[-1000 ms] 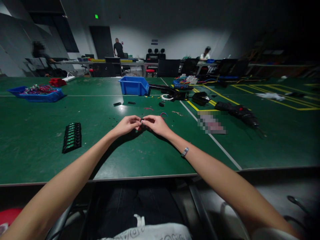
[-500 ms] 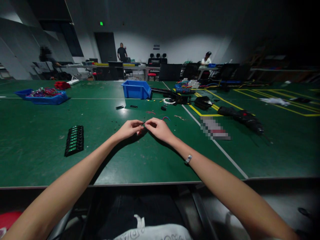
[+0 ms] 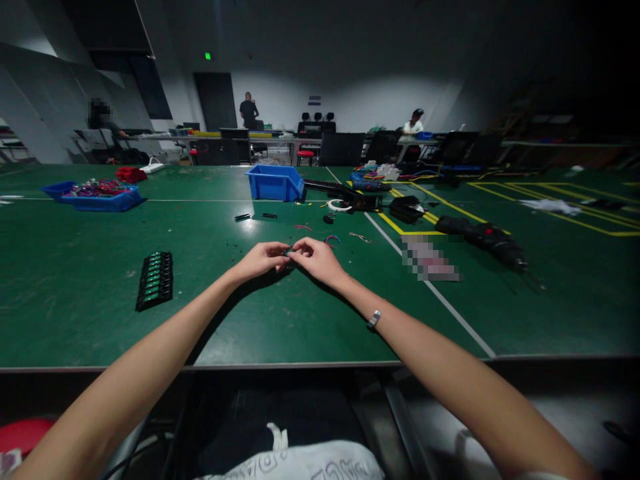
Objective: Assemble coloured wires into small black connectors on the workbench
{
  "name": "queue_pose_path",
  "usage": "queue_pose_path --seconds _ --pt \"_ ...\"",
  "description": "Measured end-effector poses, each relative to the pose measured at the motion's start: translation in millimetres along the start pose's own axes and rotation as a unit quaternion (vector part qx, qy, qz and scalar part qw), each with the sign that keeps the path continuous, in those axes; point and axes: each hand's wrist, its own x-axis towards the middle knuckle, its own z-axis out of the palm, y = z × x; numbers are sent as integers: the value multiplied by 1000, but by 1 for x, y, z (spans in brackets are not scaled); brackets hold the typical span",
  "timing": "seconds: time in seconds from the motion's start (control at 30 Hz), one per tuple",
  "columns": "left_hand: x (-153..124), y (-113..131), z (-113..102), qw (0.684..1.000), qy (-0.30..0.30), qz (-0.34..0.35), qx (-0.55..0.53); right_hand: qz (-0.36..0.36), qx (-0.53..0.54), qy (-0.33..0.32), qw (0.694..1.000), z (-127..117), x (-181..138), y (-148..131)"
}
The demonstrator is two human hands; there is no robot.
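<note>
My left hand [image 3: 261, 260] and my right hand [image 3: 319, 260] meet over the middle of the green table, fingertips pinched together. Between them is a small dark greenish piece [image 3: 289, 252], mostly covered by the fingers, so its kind is hard to make out. Just beyond my right hand lie a red and blue wire [image 3: 332, 239] and a short red wire [image 3: 302, 228]. Two small black strips [image 3: 243, 217] rest farther back. To the left of my left hand is a black holder [image 3: 155, 280] with several green pieces in a row.
A blue bin [image 3: 275, 184] stands at the back, with a blue tray [image 3: 103, 200] of coloured wires at the left. On the right lie a black power tool [image 3: 483, 240] and a blurred flat item [image 3: 430, 257]. People are at a far bench.
The view has shifted slightly. Both hands stay together at the same spot, with the fingers of my right hand a little changed around the small piece.
</note>
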Motion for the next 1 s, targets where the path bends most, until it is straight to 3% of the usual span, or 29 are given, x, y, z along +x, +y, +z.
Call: queue_pose_path --seconds 0.53,1.0 --pt "-5 12 4 991 -35 44 121 -30 27 -71 997 -4 -1 -6" --pt "-2 4 6 985 -19 58 162 68 152 26 986 -7 5 -16"
